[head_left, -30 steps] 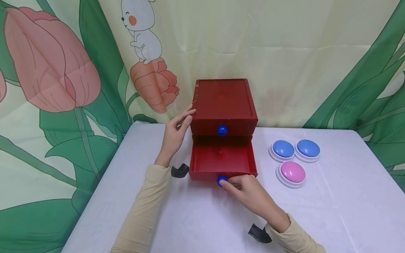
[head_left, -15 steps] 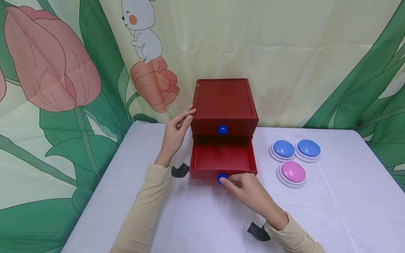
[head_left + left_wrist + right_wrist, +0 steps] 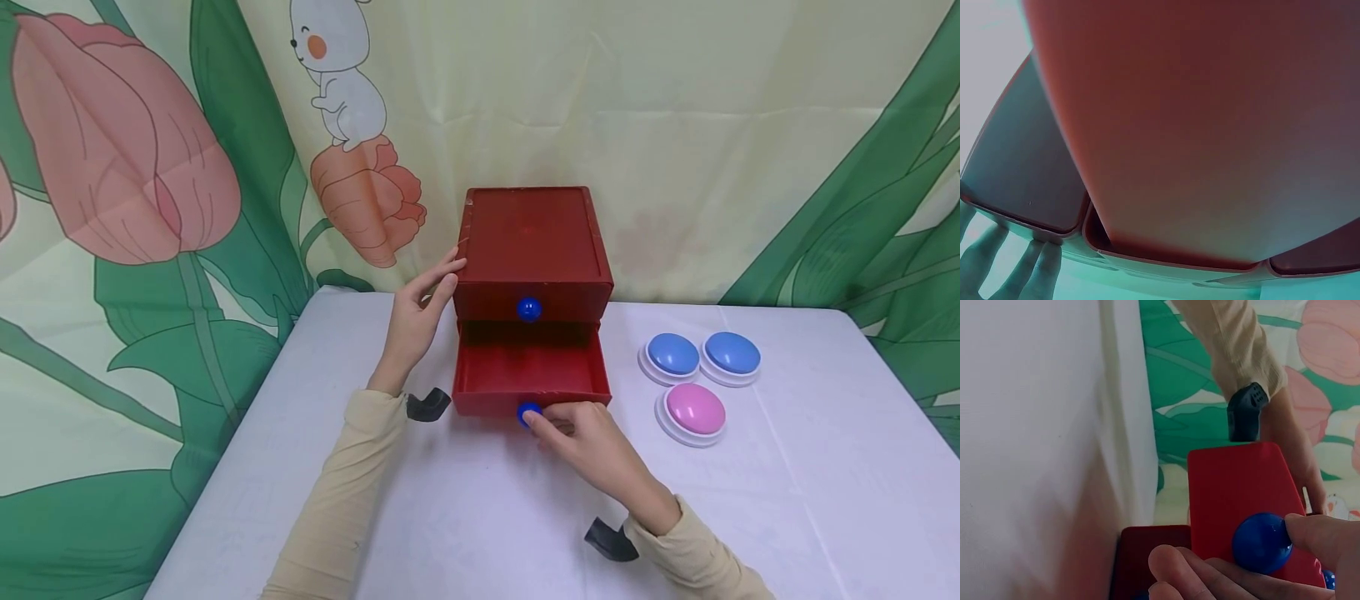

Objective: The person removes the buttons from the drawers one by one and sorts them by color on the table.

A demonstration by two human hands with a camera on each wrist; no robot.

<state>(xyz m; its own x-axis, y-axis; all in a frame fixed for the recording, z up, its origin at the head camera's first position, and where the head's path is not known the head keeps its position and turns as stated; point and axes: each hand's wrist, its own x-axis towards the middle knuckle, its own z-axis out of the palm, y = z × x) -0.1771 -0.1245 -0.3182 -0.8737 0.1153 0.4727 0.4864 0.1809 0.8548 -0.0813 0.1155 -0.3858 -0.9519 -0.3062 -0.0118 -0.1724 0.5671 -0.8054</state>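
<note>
A dark red cabinet (image 3: 528, 237) with blue knobs stands at the back of the table. Its middle drawer (image 3: 495, 367) is pulled partway out and holds nothing inside. My right hand (image 3: 588, 442) pinches that drawer's blue knob (image 3: 1263, 544), thumb on one side and fingers on the other. Against the cabinet's upper left side rests my left hand (image 3: 416, 321), its fingers extended. In the left wrist view the fingertips (image 3: 985, 250) touch the cabinet's edge, and the drawer's wall (image 3: 1197, 125) fills most of the picture.
To the right lie two blue domed buttons (image 3: 672, 354) on white bases and a pink one (image 3: 695, 408) in front of them. Below the open drawer is another dark red drawer front (image 3: 1154, 550). A printed curtain (image 3: 675, 150) hangs behind the white table (image 3: 465, 517).
The middle drawer has slid a little way back into the cabinet, with my right hand moving along on its knob. My left hand stays in place on the cabinet's side.
</note>
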